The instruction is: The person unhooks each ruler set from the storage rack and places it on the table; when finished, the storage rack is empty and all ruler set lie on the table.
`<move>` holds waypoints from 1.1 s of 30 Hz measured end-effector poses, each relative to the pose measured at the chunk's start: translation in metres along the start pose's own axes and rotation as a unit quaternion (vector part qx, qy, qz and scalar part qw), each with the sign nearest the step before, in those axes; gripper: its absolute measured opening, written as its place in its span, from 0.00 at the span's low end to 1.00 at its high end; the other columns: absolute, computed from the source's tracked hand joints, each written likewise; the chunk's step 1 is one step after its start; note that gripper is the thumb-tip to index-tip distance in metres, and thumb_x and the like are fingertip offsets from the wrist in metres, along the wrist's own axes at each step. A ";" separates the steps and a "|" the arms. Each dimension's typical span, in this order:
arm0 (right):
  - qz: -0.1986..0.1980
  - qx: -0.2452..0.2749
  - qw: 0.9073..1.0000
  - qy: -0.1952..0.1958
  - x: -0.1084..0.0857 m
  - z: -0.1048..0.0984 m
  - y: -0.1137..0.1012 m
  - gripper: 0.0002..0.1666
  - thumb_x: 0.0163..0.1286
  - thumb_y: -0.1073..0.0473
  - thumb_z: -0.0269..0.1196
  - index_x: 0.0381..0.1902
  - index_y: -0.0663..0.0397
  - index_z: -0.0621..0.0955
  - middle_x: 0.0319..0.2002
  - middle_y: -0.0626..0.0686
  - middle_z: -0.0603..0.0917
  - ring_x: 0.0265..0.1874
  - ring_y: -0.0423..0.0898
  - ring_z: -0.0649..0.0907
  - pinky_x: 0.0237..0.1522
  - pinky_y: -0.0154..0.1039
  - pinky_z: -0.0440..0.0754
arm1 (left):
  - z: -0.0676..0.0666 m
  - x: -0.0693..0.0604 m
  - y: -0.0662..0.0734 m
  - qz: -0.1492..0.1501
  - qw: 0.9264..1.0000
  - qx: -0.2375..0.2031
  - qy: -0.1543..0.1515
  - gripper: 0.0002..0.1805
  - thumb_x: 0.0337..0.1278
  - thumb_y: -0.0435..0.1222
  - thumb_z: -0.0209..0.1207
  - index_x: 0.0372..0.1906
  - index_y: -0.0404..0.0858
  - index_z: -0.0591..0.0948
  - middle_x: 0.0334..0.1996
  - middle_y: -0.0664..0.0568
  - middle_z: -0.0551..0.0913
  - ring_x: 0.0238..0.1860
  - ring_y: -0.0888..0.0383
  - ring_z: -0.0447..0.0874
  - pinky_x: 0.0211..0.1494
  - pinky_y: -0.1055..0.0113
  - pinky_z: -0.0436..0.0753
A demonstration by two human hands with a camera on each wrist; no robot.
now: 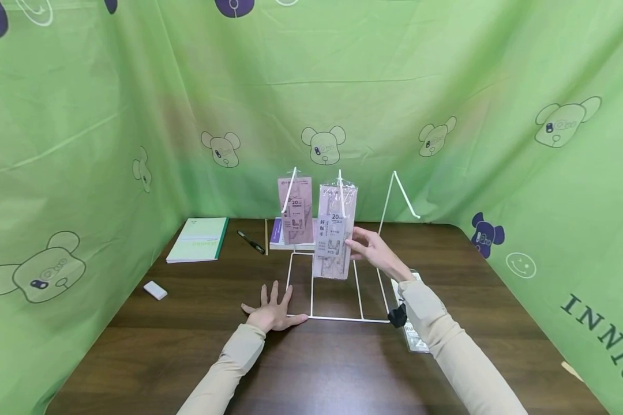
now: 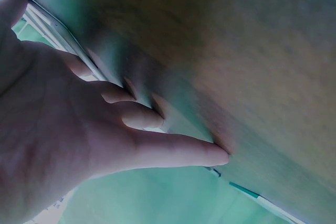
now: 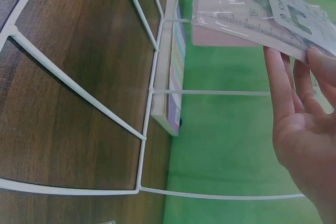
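Left hand (image 1: 272, 314): fingers spread wide, holding nothing, set on the counter (image 1: 187, 357) with the thumb at the front wire of the white rack (image 1: 337, 318); without that steadying, a tug might skid or tip the frame.
Left packet (image 1: 298, 231): hangs at the left hook (image 1: 289, 190); a jolt to the frame could set it swinging.
Middle packet (image 1: 332, 248): upright at the middle hook (image 1: 342, 193), clear of the counter; I cannot tell whether the wire passes through its hole. If not, it could drop on release.
Right hand (image 1: 372, 253): thumb and fingers pinch that packet's right edge; so one-sided a hold may twist the plastic.
Right hook (image 1: 407, 195): juts above the wrist; a careless lift could snag it.
Flat packet (image 1: 417, 341): partly beneath the right forearm (image 1: 446, 334), which could nudge it.
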State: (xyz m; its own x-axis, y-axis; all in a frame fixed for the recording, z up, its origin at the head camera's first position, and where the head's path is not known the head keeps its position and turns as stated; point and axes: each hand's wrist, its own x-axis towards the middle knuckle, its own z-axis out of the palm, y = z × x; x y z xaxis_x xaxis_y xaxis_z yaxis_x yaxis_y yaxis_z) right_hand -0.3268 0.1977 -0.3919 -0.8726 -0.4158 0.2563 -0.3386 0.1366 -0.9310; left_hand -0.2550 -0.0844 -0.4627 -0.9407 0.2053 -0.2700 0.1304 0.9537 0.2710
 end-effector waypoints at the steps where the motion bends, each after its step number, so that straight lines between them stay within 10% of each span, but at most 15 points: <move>1: -0.001 0.000 1.000 -0.003 0.000 0.000 -0.001 0.22 0.74 0.62 0.54 0.62 0.64 0.71 0.52 0.66 0.77 0.50 0.61 0.80 0.48 0.56 0.79 | 0.002 0.001 -0.001 0.000 1.000 0.000 0.000 0.51 0.51 0.72 0.48 0.77 0.51 0.51 0.76 0.45 0.42 0.75 0.40 0.35 0.53 0.19 0.44; 33: -0.009 -0.008 0.999 -0.044 -0.020 -0.007 -0.012 0.20 0.74 0.64 0.54 0.59 0.69 0.72 0.53 0.67 0.78 0.51 0.59 0.81 0.44 0.49 0.82 | -0.004 -0.004 0.001 0.004 1.000 -0.004 -0.004 0.51 0.53 0.71 0.48 0.77 0.50 0.52 0.76 0.44 0.43 0.74 0.39 0.36 0.54 0.19 0.46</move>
State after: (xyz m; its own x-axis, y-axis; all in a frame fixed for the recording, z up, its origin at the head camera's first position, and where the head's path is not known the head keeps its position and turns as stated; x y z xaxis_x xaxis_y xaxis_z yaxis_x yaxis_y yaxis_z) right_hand -0.3073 0.2102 -0.3838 -0.8329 -0.4948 0.2478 -0.3596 0.1436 -0.9220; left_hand -0.2523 -0.0853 -0.4576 -0.9371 0.2141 -0.2756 0.1345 0.9503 0.2809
